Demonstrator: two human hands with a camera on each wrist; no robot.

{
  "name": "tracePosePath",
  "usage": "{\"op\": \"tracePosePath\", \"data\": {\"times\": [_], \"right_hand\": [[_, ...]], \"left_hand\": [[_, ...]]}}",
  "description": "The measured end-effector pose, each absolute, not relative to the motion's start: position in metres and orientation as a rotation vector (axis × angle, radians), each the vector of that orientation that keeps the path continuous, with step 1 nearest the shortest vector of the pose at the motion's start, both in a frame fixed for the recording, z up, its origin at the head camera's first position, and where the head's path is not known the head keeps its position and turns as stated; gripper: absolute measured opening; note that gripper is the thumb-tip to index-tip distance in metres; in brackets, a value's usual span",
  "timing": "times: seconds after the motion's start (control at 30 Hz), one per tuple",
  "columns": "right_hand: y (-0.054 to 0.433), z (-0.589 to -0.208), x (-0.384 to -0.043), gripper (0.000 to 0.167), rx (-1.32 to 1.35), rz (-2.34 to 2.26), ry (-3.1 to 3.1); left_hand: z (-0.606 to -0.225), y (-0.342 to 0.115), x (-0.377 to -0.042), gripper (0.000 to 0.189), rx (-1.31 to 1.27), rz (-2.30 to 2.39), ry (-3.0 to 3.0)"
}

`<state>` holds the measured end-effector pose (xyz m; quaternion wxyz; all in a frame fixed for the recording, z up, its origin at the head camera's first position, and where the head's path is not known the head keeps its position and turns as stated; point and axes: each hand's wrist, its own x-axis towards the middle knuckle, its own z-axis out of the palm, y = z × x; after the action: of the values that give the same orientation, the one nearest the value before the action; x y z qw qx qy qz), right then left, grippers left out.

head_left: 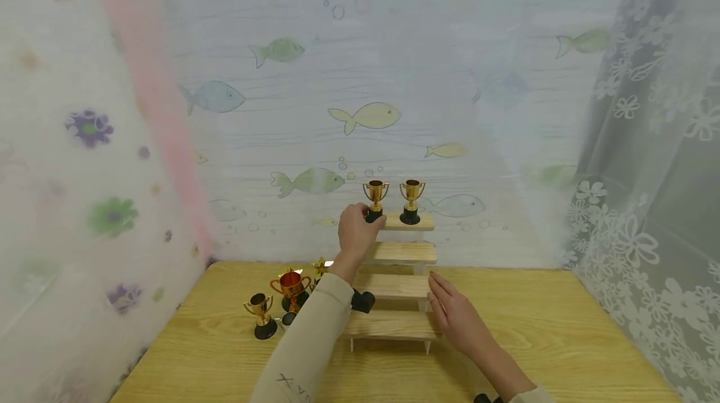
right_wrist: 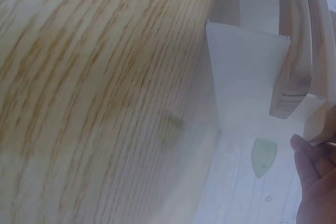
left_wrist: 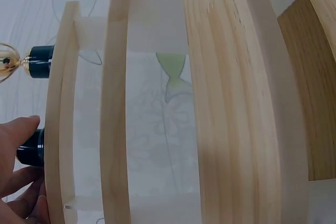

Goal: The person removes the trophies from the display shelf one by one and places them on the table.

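Note:
On the top step of a tiered wooden stand (head_left: 396, 287) stand two small gold trophy cups with dark bases. My left hand (head_left: 358, 228) pinches the dark base of the left trophy (head_left: 375, 192); in the left wrist view that base (left_wrist: 32, 148) sits against the top step. To its right, the other trophy (head_left: 412, 194) stands upright and apart from it. My right hand (head_left: 458, 322) lies along the stand's right side with fingers nearly straight. In the right wrist view its fingertips (right_wrist: 297, 142) are at the step's edge.
Left of the stand, a gold trophy (head_left: 259, 309), a reddish cup (head_left: 292, 287), a gold star trophy (head_left: 320, 265) and a partly hidden silvery cup (head_left: 289, 320) stand on the wooden table (head_left: 191, 340). A fish-patterned curtain (head_left: 450, 78) hangs behind.

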<state>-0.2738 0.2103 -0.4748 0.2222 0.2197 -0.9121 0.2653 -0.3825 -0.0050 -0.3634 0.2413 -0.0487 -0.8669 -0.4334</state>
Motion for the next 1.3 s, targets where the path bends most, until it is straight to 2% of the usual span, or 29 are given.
{"op": "tracePosePath", "data": {"times": [0.6, 1.3], "right_hand": [[0.21, -0.475, -0.273, 0.045, 0.609, 0.728, -2.526], [0.21, -0.474, -0.273, 0.044, 0.614, 0.738, -2.526]], "left_hand": [[-0.365, -0.002, -0.384, 0.031, -0.138, -1.127, -2.33], [-0.355, -0.01, -0.378, 0.035, -0.17, -1.355, -2.346]]}}
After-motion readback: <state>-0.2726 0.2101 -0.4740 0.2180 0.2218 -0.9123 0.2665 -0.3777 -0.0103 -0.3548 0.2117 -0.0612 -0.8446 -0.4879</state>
